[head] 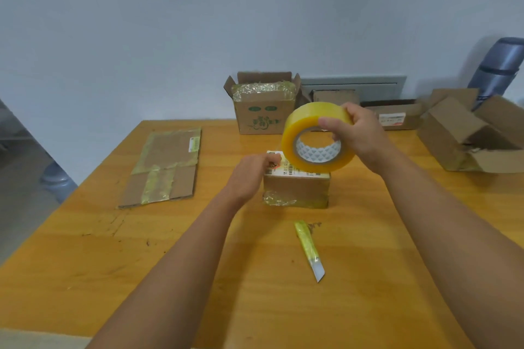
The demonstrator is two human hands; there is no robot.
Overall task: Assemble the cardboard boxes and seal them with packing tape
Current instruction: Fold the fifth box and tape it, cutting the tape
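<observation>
Head view, probably standing, looking down, close.

Both bare forearms stretched forward, right hand (355,133) raised, fingers (329,123) and thumb curled round a tape roll (317,139), left hand (251,176) lower, knuckles up, fingertips pinched together at a small box (296,188) top

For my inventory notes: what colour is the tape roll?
Translucent yellow tape roll with a white patterned core, seen in the head view.

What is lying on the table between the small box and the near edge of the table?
In the head view, a utility knife wrapped in yellowish tape lies there, blade toward the near edge, apart from the small box.
</observation>
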